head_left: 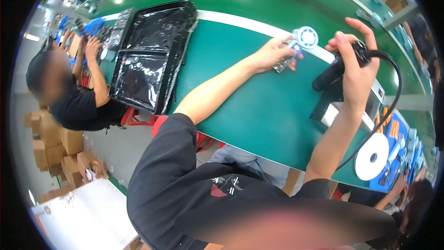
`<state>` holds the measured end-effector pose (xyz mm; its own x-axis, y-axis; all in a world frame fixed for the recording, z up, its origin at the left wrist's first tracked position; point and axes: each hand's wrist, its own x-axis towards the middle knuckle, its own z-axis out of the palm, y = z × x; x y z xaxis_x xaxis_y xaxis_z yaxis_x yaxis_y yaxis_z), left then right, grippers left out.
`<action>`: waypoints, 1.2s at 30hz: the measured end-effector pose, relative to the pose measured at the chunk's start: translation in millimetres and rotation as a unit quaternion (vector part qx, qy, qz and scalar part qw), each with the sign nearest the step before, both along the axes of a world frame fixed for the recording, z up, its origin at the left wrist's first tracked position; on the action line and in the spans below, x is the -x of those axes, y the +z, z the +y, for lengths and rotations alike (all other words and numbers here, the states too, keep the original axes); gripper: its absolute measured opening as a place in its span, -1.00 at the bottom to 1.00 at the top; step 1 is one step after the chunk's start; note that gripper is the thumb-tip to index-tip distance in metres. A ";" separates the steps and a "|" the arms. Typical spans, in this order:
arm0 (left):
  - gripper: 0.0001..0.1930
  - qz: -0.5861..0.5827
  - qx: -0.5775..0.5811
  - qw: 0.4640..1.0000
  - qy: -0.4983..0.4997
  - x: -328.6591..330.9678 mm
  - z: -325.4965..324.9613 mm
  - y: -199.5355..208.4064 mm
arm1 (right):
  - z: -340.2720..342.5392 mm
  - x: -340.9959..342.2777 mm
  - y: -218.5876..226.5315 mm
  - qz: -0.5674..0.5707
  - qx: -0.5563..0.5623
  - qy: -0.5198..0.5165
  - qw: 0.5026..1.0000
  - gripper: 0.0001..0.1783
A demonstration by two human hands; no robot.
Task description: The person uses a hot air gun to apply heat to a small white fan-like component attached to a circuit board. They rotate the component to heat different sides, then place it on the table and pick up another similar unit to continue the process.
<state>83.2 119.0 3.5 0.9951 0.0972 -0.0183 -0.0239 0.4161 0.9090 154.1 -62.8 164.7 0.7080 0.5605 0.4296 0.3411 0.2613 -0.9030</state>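
My left hand (272,55) is closed around the handle of a small light-blue handheld fan (306,38), held above the green table. The fan's round head has a ring of dark slots, and its handle looks opened up, with inner parts showing. In my right hand (358,76) is a black electric screwdriver (329,75), tilted with its ribbed end down toward the left. Its thumb and index finger stretch upward while the other fingers bend by the tool. A black cable (397,81) curves from the screwdriver down past my right forearm.
A black tray (178,51) lined with shiny plastic lies at left on the green table (259,106). Below the screwdriver sits a black-and-white box (330,113), near a white disc (363,162) and a blue tray (384,178) of parts. People work at both sides.
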 end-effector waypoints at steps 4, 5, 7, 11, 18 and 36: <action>-0.42 -0.005 -0.007 1.000 -0.005 -1.0 -1.4 -0.6 | 0.2 -0.8 0.3 0.004 -0.003 -0.012 1.000 -0.54; -0.41 -0.006 -0.003 1.000 -0.002 -1.1 0.1 -0.7 | 1.2 -0.2 0.5 0.011 -0.011 -0.013 1.000 -0.55; -0.40 -0.004 0.002 1.000 -0.010 -2.6 -1.1 -1.5 | -3.8 -1.8 1.7 -0.013 0.026 -0.028 0.999 -0.53; -0.41 0.005 -0.007 1.000 -0.008 -3.4 -1.4 -2.7 | -9.1 -3.5 2.6 -0.016 0.036 0.006 0.999 -0.41; -0.40 0.000 0.003 1.000 -0.010 -2.1 0.5 -3.7 | -23.6 -10.9 0.2 -0.009 0.045 0.153 0.987 -0.09; -0.40 -0.001 0.026 1.000 -0.018 -2.0 0.6 -4.0 | -40.7 -21.5 12.5 -0.034 0.239 0.259 0.935 -0.32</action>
